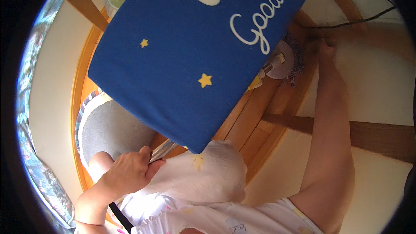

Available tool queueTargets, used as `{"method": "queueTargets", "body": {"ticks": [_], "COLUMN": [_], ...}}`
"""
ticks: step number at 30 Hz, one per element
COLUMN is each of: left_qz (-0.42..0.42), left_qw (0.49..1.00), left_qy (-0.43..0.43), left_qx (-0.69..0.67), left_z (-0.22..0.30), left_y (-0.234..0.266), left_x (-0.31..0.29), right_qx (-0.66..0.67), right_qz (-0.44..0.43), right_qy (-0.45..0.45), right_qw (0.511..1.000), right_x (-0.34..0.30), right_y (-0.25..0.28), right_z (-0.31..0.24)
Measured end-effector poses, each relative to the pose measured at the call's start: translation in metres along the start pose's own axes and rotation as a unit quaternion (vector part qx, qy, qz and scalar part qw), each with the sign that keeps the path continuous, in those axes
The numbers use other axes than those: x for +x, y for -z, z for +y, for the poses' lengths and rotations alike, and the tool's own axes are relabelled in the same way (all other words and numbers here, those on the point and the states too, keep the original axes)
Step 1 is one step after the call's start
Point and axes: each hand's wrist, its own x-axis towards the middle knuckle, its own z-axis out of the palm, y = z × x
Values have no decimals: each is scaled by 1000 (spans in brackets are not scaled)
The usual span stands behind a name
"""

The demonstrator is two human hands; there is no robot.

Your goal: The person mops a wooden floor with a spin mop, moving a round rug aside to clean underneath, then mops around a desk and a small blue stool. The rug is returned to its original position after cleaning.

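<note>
The left hand [132,171] wraps its fingers around a shiny silver metal tube [164,151], which passes beneath a blue cloth panel [173,69] with white lettering and yellow stars; beyond the panel, a round greyish disc [282,60] with dark blue fringe lies on the brown plank floor [249,132]; the right hand [326,47] is too dim and blurred to tell its grip.

Light was strongest at far left, along the curtain [45,188]; upper right dim, right hand [326,48] blurred; fisheye bowed outer lines.
</note>
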Motion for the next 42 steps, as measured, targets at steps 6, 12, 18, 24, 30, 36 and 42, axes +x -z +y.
{"method": "queueTargets", "body": {"ticks": [6, 12, 18, 24, 30, 36, 42], "left_qz": [-15, -8, 54, 59, -21, 92, 307], "left_qw": [1000, 997, 987, 985, 997, 969, 806], "left_qy": [-10, -62, -149, -149, -65, -207, -439], "left_qx": [-22, -35, -40, -65, -33, -104, 252], "left_z": [-3, 4, 3, 3, 10, 26, 30], "left_y": [-14, -22, -45, -28, -9, -42, -55], "left_x": [4, 34, 70, 66, 48, 81, 104], "right_qx": [10, 17, 12, 32, 115, 26, -40], "right_qz": [77, 105, 84, 92, 119, 183, 105], "right_qy": [13, -107, -26, -49, -11, -31, 62], "right_qw": [997, 989, 996, 994, 986, 982, 992], "right_x": [-18, -18, -28, -55, -72, -58, -70], "right_y": [0, -8, 4, 30, 58, 60, 62], "right_z": [11, 8, 2, -38, -49, -46, -41]}}
